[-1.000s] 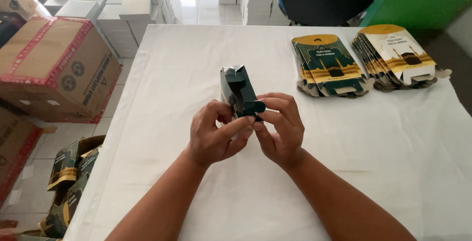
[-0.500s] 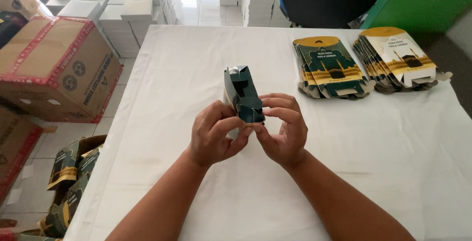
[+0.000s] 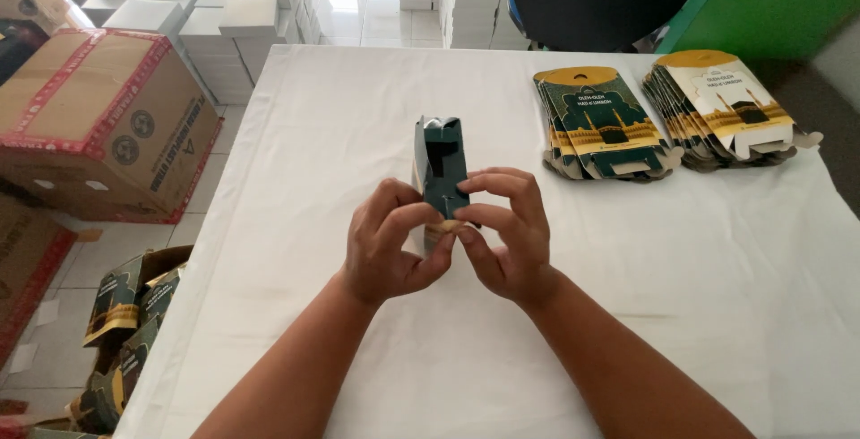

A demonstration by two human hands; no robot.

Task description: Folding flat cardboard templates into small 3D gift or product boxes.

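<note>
Both hands mid-desk, holding a small dark green carton [image 3: 442,168] above the white desk [image 3: 717,269]. Left hand [image 3: 387,244] fingers grip its lower left side; right hand [image 3: 508,235] fingers pinch the lower right edge. Carton stands upright, far end pointing to 12 o'clock. Flat carton stacks [image 3: 602,121] at 2 o'clock, well apart.

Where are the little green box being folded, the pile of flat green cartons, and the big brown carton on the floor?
Little green box [image 3: 443,166], head view, on its dark side panel.
Pile of flat green cartons [image 3: 602,121], head view, on the top carton's printed face.
Big brown carton [image 3: 98,107], head view, on its top.
</note>
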